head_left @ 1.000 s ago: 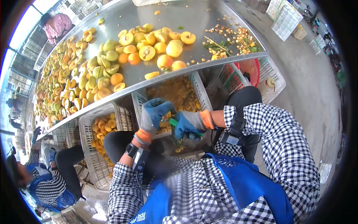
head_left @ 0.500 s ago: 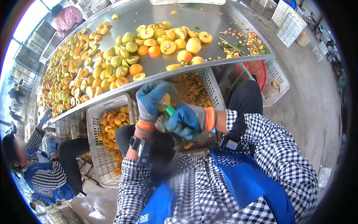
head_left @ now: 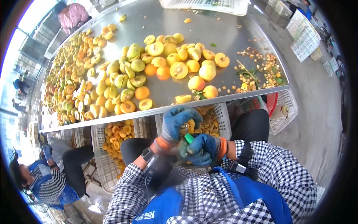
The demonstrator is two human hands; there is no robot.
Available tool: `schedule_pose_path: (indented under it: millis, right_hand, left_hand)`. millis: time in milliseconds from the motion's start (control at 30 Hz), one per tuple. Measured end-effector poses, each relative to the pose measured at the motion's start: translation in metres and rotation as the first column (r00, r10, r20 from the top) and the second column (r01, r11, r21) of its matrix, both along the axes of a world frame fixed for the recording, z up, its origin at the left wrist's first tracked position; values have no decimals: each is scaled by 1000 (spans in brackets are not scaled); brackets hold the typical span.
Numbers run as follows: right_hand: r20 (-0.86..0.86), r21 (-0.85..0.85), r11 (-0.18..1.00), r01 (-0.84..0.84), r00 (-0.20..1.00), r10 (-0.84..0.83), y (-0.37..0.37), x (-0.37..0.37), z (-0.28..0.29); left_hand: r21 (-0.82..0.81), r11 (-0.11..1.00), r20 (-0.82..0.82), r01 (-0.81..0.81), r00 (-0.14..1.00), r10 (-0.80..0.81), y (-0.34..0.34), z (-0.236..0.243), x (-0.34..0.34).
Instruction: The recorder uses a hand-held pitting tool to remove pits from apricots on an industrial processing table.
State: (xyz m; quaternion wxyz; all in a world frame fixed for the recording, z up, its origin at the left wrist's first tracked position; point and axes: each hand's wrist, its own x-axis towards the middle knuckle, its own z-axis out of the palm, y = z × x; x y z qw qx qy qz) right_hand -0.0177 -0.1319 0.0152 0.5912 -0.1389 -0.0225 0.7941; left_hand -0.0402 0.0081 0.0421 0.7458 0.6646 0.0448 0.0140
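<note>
My left hand (head_left: 179,121), in a blue and grey glove with an orange cuff, is closed on a yellow apricot piece (head_left: 189,126). Just below it my right hand (head_left: 202,150), gloved alike, grips a green-handled pitting tool (head_left: 189,138); its metal end touches the fruit. Both hands are below the table edge, over a white crate (head_left: 223,121) of flattened fruit scraps. To the left, another crate (head_left: 98,147) holds apricot halves. On the steel table (head_left: 223,30) lie many whole and halved apricots (head_left: 179,70), with pits and leaves (head_left: 253,72) at the right.
A co-worker (head_left: 50,179) sits close at my left, another person (head_left: 71,18) at the table's far left. A white tray (head_left: 203,4) is at the back. A red basin (head_left: 271,100) sits under the table's right end; stacked crates (head_left: 302,35) stand beyond.
Since the earlier frames the view has shifted, so the table appears lower and further right. My hands have stayed together on the fruit and tool, their angle changing slightly.
</note>
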Motion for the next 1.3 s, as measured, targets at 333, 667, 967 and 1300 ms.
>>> schedule_pose_path:
  millis: [333,667,967,1300]
  right_hand:
    - [993,46,946,322,-119,-8,-26,19,-15]
    - [985,1,679,734,118,-128,-123,-76,42]
    - [621,409,912,35,-743,-250,-88,14,98]
    - [748,640,626,445,-548,-375,24,6,8]
  left_hand:
    - [-393,864,38,-314,934,356,56,-13,-44]
    - [850,2,423,-526,685,593,154,-5,-82]
    - [965,194,-248,177,859,448,130,-14,32]
    - [-305,927,0,-217,974,228,67,4,9]
